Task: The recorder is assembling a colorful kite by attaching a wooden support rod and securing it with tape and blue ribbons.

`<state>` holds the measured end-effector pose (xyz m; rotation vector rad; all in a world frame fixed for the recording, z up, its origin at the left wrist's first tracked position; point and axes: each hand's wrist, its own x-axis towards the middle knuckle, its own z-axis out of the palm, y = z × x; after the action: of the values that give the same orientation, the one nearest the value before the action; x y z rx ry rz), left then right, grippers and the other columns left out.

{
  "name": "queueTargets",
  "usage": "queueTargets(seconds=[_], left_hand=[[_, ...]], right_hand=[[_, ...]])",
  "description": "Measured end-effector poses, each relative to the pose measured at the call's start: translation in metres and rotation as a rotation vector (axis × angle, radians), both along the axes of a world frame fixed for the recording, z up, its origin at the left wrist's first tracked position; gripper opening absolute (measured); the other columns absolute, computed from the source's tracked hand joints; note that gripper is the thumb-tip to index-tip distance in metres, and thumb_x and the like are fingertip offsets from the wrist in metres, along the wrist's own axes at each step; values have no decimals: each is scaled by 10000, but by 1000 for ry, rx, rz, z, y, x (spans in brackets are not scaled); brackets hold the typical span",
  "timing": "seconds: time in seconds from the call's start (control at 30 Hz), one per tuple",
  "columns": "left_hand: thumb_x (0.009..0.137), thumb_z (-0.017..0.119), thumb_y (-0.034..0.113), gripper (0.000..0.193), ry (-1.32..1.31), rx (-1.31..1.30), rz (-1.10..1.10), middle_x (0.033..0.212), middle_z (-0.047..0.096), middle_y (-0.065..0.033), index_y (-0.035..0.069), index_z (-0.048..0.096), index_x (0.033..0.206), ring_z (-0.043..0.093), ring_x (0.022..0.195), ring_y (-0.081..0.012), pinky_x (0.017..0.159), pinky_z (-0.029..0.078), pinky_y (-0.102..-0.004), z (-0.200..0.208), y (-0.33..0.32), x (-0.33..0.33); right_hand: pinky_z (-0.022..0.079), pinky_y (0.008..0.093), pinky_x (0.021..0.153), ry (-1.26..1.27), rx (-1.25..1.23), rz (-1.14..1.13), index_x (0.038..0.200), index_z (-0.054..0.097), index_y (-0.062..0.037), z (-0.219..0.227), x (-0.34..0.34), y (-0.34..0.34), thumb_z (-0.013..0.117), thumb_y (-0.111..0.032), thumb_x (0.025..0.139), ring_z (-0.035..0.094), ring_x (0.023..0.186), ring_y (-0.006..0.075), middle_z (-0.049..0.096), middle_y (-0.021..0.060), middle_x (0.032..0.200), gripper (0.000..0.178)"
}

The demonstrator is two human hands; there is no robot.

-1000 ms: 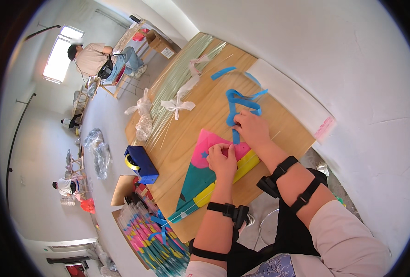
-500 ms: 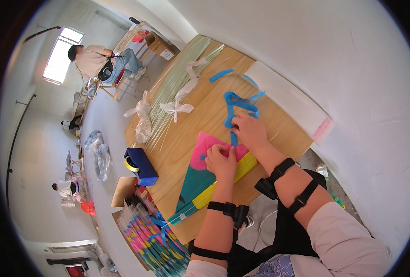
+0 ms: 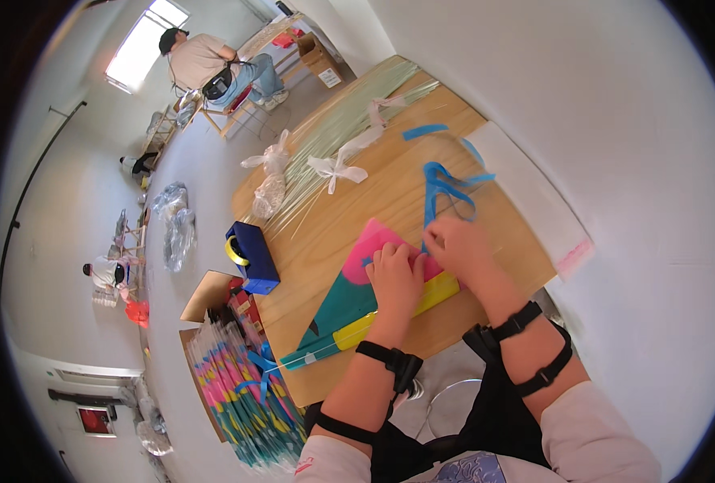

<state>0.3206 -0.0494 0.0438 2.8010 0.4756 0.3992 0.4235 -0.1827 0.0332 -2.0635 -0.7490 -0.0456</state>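
A folded kite [image 3: 337,310] in pink, teal and yellow lies aslant on the wooden table in front of me. My left hand [image 3: 396,278] presses on its pink part with bent fingers, thumb near the forefinger, gripping it close to the end of a blue ribbon. Just to the right, my right hand [image 3: 456,244] pinches the blue ribbon [image 3: 430,197] near the kite's edge. The ribbon's loose length loops away across the table beyond that hand. My fingers hide where ribbon and kite meet.
Thin pale rods [image 3: 325,149] and knotted white plastic strips [image 3: 337,171] lie at the table's far side. A blue tape dispenser [image 3: 253,256] stands at the left edge, above a box of wrapped kites [image 3: 245,394]. A wall closes the right side. Another person [image 3: 204,64] sits far off.
My right hand has drawn slightly away from the left, still pinching the ribbon, whose loops have shifted. My left hand has settled flatter on the kite. The view has turned somewhat.
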Motion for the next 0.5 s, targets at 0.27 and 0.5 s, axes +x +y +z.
queueTargets(seconds=[0.27, 0.5], left_hand=[[873, 835, 209, 209, -122, -293, 48, 1058, 679, -91, 130, 716, 1025, 649, 1042, -346, 849, 483, -504, -35, 10, 20], [871, 856, 220, 255, -239, -229, 167, 1075, 675, -72, 110, 732, 1064, 648, 1046, -303, 900, 485, -472, -45, -9, 17]], right_hand=[[569, 509, 759, 103, -109, 165, 947, 754, -90, 5, -3, -19, 651, -289, 1009, 717, 918, 383, 748, 137, 973, 232], [577, 520, 809, 243, 22, -14, 1148, 716, -98, 7, -1, -15, 626, -286, 1047, 729, 988, 412, 781, 157, 1048, 231]])
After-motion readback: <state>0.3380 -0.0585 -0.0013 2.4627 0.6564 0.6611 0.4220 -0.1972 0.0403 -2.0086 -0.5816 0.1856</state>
